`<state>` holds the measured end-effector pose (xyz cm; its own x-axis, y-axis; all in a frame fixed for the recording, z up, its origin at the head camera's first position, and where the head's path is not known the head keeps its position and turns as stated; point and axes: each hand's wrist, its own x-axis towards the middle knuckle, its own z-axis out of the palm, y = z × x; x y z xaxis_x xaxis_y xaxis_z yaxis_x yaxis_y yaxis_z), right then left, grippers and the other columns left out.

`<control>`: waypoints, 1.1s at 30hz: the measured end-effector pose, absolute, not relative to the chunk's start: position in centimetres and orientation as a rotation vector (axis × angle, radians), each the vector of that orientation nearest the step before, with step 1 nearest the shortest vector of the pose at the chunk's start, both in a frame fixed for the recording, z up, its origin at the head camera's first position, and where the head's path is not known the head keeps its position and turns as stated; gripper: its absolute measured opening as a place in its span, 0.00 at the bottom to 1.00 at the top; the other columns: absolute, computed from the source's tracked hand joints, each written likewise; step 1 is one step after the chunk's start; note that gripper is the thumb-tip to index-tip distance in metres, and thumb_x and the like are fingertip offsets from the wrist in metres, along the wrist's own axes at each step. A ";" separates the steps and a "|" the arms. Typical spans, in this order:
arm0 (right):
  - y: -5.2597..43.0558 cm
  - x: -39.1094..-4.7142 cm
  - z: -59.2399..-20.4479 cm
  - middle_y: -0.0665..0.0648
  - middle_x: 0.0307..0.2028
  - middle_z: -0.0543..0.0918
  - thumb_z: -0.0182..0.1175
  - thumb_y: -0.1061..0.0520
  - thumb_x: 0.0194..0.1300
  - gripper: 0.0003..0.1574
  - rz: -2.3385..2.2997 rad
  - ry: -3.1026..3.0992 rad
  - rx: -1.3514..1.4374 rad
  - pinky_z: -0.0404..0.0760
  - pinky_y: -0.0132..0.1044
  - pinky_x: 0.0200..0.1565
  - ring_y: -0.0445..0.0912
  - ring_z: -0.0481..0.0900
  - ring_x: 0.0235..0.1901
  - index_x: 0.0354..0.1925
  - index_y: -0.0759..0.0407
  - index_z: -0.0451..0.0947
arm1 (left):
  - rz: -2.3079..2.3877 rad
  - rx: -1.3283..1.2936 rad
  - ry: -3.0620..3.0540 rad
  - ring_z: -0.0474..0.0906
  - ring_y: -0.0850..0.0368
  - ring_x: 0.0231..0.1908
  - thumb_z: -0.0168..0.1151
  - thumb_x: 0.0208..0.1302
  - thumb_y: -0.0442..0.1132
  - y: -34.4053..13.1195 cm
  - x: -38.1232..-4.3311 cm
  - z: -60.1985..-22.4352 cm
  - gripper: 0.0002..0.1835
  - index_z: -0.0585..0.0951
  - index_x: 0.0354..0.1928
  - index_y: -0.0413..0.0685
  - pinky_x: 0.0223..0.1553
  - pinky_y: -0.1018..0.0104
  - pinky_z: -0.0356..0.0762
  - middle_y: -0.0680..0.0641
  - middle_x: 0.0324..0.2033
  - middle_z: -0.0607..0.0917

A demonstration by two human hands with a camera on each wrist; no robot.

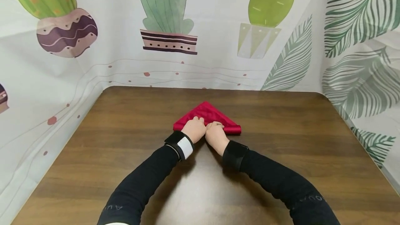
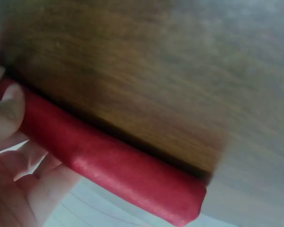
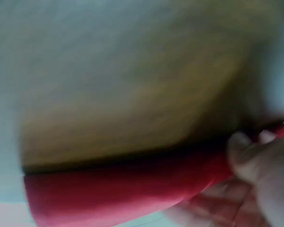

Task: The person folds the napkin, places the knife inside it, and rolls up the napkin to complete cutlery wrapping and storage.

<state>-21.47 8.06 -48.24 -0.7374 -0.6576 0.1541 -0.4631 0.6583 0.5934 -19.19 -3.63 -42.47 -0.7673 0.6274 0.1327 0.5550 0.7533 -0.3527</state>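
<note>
A red cloth [image 1: 205,109] lies on the table in a triangle, its point facing away from me and its near edge rolled into a tube. Side by side at the middle of that roll, my left hand [image 1: 193,130] and right hand [image 1: 216,136] grip it. In the left wrist view the rolled edge [image 2: 123,163] runs out from between the left thumb and fingers. The blurred right wrist view has the right thumb pressing the near side of the roll [image 3: 118,189], with fingers behind it. Part of the roll is hidden by the hands.
The brown wooden table [image 1: 125,155] extends on all sides of the cloth. Beyond its far edge hangs a white sheet [image 1: 218,44] printed with cacti and leaves. Black bands [image 1: 235,155] sit around both wrists.
</note>
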 end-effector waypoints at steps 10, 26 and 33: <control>9.4 -27.3 -54.5 0.53 0.15 0.75 0.44 0.57 0.62 0.20 -0.521 -2.588 1.002 0.75 0.44 0.20 0.51 0.76 0.19 0.17 0.51 0.74 | 0.277 -0.991 -2.786 0.76 0.49 0.28 0.56 0.55 0.31 -3.7 -19.0 -41.8 0.04 0.80 0.29 0.43 0.29 0.61 0.75 0.45 0.26 0.80; 10.2 -34.6 -61.8 0.50 0.13 0.72 0.50 0.53 0.62 0.16 -0.369 -2.631 1.055 0.73 0.47 0.19 0.50 0.73 0.17 0.18 0.48 0.72 | 0.509 -0.573 -2.479 0.69 0.52 0.22 0.50 0.54 0.30 -1.7 -17.1 -43.1 0.07 0.79 0.26 0.42 0.14 0.66 0.73 0.43 0.23 0.72; 9.0 -26.0 -54.1 0.59 0.18 0.75 0.44 0.62 0.60 0.12 -0.488 -2.440 0.726 0.74 0.44 0.18 0.56 0.74 0.20 0.25 0.60 0.73 | 0.444 -0.701 -2.619 0.70 0.53 0.26 0.55 0.55 0.31 -2.4 -18.4 -42.6 0.07 0.82 0.27 0.44 0.16 0.66 0.74 0.44 0.25 0.73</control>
